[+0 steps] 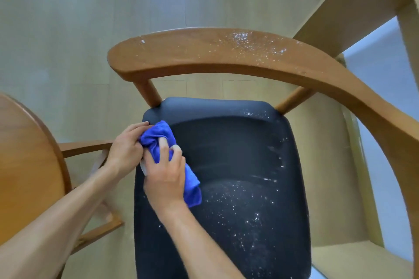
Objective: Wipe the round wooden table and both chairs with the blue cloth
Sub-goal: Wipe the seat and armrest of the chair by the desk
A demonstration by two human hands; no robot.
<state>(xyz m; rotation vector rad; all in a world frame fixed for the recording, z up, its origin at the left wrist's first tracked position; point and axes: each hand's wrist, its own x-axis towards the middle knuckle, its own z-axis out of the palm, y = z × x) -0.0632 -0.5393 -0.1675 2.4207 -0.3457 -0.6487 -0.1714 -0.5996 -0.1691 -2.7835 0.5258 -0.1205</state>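
Note:
A wooden chair with a curved backrest (204,52) and a black seat cushion (238,165) fills the view. White specks lie on the backrest's right part and on the seat's right and lower areas. The blue cloth (156,140) is bunched at the seat's upper left. My right hand (165,174) grips the cloth from above, fingers curled into it. My left hand (125,147) holds the cloth's left end at the seat's edge. The round wooden table (25,165) shows its rim at the left.
Pale wood-look floor (90,18) lies beyond the chair. A light wooden shelf frame (362,2) stands at the upper right, close to the chair's backrest. Part of the table's wooden base (97,231) shows between table and chair.

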